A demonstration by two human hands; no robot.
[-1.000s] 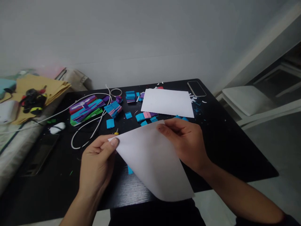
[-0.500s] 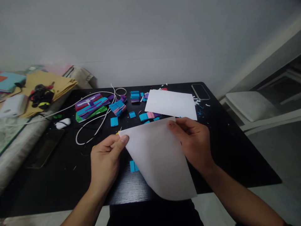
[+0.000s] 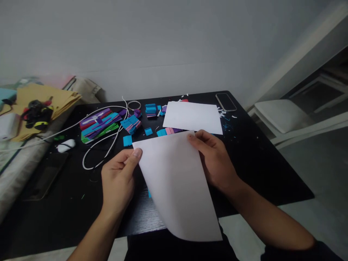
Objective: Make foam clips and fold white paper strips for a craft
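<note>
The sheet (image 3: 179, 185) is held up in front of the person, over the near edge of the tabletop (image 3: 266, 174), its lower end hanging past that edge. Both hands are closed on it: the left hand (image 3: 118, 174) pinches the corner at ten o'clock with the thumb on top, the right hand (image 3: 216, 159) the corner at one o'clock, also thumb uppermost. Looks to be plain paper, so it should weigh next to nothing and be limp; the unsupported part bows into a curl towards six o'clock while the top edge runs nearly straight between the grips. It would likely crease or tear if pinched hard mid-face, so the corners and edges seem the best holds, with light, even tension. At twelve o'clock beyond it lies a second sheet (image 3: 193, 116), with coloured slips (image 3: 131, 125) towards eleven.
</note>
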